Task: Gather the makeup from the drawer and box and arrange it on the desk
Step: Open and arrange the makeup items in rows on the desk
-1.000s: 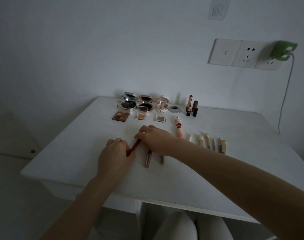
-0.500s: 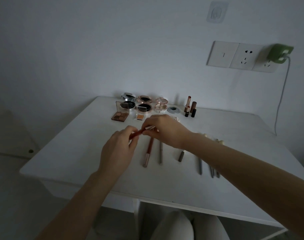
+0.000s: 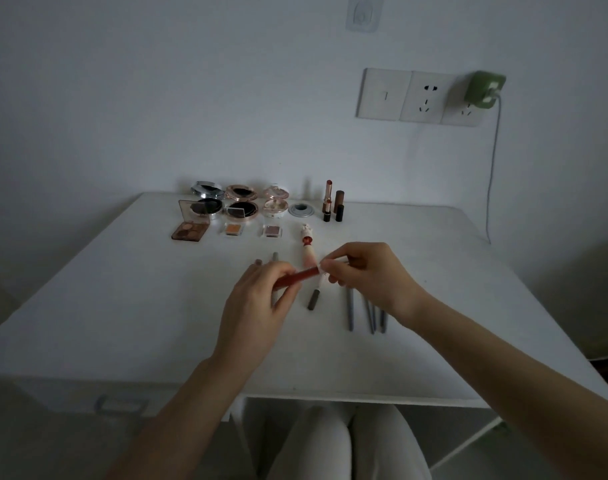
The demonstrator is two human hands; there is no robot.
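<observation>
Above the middle of the white desk [image 3: 129, 306] my left hand [image 3: 257, 306] grips a red lip pencil [image 3: 297, 277] by its lower end. My right hand [image 3: 368, 275] pinches the pencil's pale cap end. Several thin grey pencils [image 3: 350, 313] and a short dark stick [image 3: 313, 299] lie on the desk below my hands. A pink figurine-topped tube [image 3: 307, 249] lies just behind. Open compacts [image 3: 242, 206], an eyeshadow palette [image 3: 190, 230], two small eyeshadow pans [image 3: 233, 229] and upright lipsticks [image 3: 332, 206] stand in rows at the back.
A wall switch and sockets [image 3: 420, 97] with a green charger [image 3: 484, 90] and its cable hang above the desk's right rear. A drawer handle [image 3: 120, 403] shows under the front left edge. My knees [image 3: 347, 441] are below the desk.
Both hands lifted the red pencil off the desk and carried it to the right. The view shifted left, so the items sit further right in frame.
</observation>
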